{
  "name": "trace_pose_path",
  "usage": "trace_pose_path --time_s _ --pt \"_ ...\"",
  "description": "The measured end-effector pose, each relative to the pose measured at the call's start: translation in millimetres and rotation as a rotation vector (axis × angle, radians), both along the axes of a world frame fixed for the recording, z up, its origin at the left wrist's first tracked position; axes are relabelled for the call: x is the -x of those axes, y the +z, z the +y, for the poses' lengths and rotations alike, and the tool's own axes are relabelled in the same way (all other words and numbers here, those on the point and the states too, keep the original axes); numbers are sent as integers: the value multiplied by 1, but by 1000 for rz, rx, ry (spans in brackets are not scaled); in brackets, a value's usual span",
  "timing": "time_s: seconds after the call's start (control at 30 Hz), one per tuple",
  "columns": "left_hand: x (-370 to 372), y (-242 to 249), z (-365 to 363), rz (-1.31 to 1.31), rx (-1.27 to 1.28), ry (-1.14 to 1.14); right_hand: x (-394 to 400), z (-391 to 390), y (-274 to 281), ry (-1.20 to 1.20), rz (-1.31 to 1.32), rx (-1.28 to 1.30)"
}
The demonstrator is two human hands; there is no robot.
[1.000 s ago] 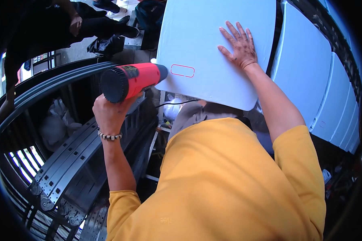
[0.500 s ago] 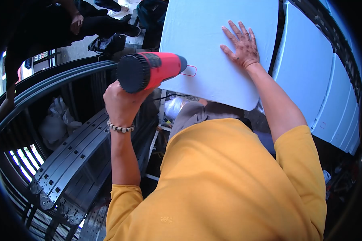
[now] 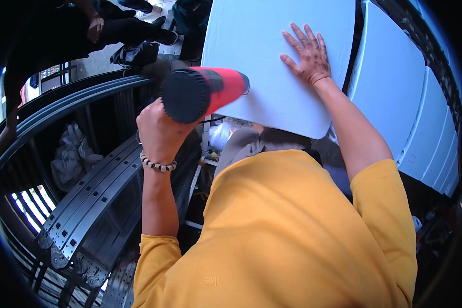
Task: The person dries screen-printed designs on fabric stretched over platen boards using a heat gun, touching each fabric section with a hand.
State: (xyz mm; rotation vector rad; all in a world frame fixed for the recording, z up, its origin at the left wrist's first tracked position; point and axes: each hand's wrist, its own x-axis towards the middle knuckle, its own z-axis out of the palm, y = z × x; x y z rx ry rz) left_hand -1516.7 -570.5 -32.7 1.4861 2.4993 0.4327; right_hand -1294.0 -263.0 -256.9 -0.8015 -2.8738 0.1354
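My left hand (image 3: 161, 126), with a beaded bracelet at the wrist, is closed around the handle of a red and black heat gun (image 3: 225, 87). The gun's round black back end faces me, and its dark nozzle points right, over the light blue covered panel (image 3: 272, 110). A small red outlined mark on the panel is mostly hidden behind the nozzle. Fingers spread, my right hand (image 3: 310, 59) lies flat on the panel's upper right part, holding nothing.
More light blue panels (image 3: 390, 77) stand in a row at the right. On the left are a curved metal rail (image 3: 87, 92), perforated metal strips (image 3: 92, 192) and a white plastic bag (image 3: 69, 159). Another person (image 3: 95, 28) in dark clothes is at the upper left.
The heat gun and my left hand have shifted right, so the nozzle now covers most of the red mark. My right hand stays in place on the panel.
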Motion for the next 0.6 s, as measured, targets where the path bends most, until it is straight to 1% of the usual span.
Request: trace_pose_path --time_s 0.07,0.2,0.23,0.3,0.4,0.43,0.5,0.53,0.6 --pt "11 -5 -14 18 -27 71 0 0 -1 -14 -38 -9" --pt "24 16 -26 2 23 133 3 -2 8 -41 -160 -31" --pt "28 16 -32 38 21 121 4 -3 7 -39 -154 -30" --pt "33 23 -39 25 40 73 2 -1 4 -35 -148 -32" --pt "31 25 -45 56 76 38 2 1 -1 -9 -25 -6" --pt "31 25 -46 77 93 31 2 0 2 -18 -77 -15" --pt "27 19 -45 10 3 84 3 -2 8 -37 -181 -31" --pt "25 17 -44 -24 -44 111 2 -2 7 -26 -142 -25" --pt "26 17 -41 -1 -2 69 1 0 3 -1 -60 -17"
